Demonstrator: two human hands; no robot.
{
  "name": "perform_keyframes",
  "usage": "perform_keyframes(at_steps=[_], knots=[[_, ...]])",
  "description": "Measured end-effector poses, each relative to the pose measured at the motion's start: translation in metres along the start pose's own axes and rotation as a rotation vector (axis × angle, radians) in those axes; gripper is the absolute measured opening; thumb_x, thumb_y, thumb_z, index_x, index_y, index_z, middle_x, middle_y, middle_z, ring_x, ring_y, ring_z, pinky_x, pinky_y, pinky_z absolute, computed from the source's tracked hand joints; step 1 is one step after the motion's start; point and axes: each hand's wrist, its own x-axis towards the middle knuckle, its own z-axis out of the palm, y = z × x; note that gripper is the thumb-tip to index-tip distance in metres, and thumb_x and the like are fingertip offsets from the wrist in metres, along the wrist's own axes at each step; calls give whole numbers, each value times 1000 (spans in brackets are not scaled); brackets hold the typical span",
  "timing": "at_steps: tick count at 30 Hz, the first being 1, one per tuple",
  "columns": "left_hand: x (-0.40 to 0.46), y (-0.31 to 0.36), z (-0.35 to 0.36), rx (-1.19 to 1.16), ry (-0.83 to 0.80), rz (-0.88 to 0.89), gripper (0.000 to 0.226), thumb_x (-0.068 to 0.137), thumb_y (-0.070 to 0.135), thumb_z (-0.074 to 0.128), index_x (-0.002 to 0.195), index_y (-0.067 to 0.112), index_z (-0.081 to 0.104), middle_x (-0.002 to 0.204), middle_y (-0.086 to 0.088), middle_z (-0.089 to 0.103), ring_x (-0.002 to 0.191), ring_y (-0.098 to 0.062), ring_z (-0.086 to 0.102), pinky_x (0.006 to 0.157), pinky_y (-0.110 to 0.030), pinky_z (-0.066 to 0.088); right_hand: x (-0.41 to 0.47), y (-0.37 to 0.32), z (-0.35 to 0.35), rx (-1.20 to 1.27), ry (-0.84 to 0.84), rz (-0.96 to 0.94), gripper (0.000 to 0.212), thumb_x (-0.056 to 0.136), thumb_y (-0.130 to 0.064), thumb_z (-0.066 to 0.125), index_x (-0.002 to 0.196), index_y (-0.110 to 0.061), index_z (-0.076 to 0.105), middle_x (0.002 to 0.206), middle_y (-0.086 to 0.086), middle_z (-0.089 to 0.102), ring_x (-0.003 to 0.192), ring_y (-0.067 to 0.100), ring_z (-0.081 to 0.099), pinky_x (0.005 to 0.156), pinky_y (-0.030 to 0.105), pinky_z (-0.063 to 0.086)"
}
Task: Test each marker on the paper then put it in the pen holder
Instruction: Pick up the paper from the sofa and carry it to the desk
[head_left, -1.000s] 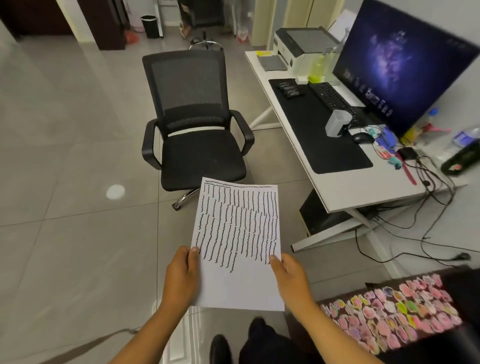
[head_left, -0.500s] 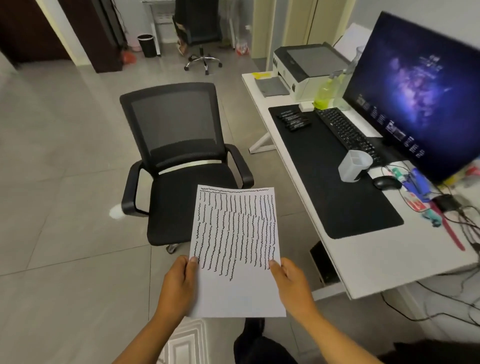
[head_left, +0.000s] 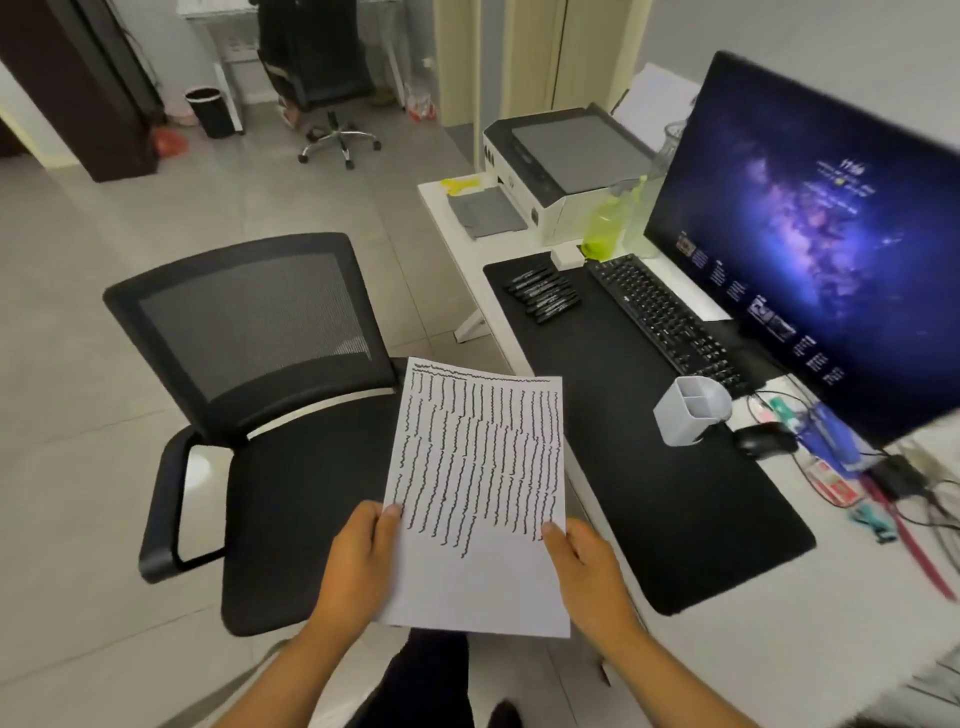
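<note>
Both our hands pinch the paper: left hand (head_left: 358, 566) and right hand (head_left: 587, 571) at its lower edges, keeping the sheet (head_left: 478, 499) flat; markers (head_left: 543, 294) lie on the table (head_left: 779, 623), the pen holder (head_left: 688, 410) well apart.

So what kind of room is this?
It looks like an office. There's a white desk with a big monitor and keyboard, a printer at the far end, and a black swivel chair beside it.
</note>
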Motion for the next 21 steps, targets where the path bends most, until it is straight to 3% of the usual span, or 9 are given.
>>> perform_keyframes(at_steps=[3,6,10,16,21], knots=[[58,10,12,-10,-87,26,27,97,38,45,81,18,55,74,-2,63,67,-14,62,54,-25,48,41,-14,-3,34,77,9,19,104,-26,52,100,-12,65,98,-6,74,87,5,72,67,25,60],[118,23,22,-3,-173,61,28,97,37,45,80,17,54,75,-1,64,67,-10,61,51,-20,45,82,-30,-4,59,153,60,18,103,-24,53,100,-10,64,100,-3,74,89,13,72,76,32,62],[187,43,34,20,-270,110,28,97,34,47,77,15,54,71,-5,60,63,-7,57,52,-18,43,124,-50,-6,61,278,141,19,104,-24,51,98,-10,62,98,-2,71,85,13,70,68,23,54],[257,64,62,84,-427,138,33,96,39,46,75,14,50,68,-5,57,56,-1,50,52,-21,39,165,-56,-14,122,417,244,27,103,-31,52,92,-8,61,89,3,69,78,20,67,67,32,54],[284,77,94,114,-527,144,32,95,43,45,76,18,50,70,-5,59,57,-3,55,51,-23,40,182,-46,-31,183,500,282,29,102,-29,55,83,-9,59,74,-2,67,55,0,63,48,13,46]])
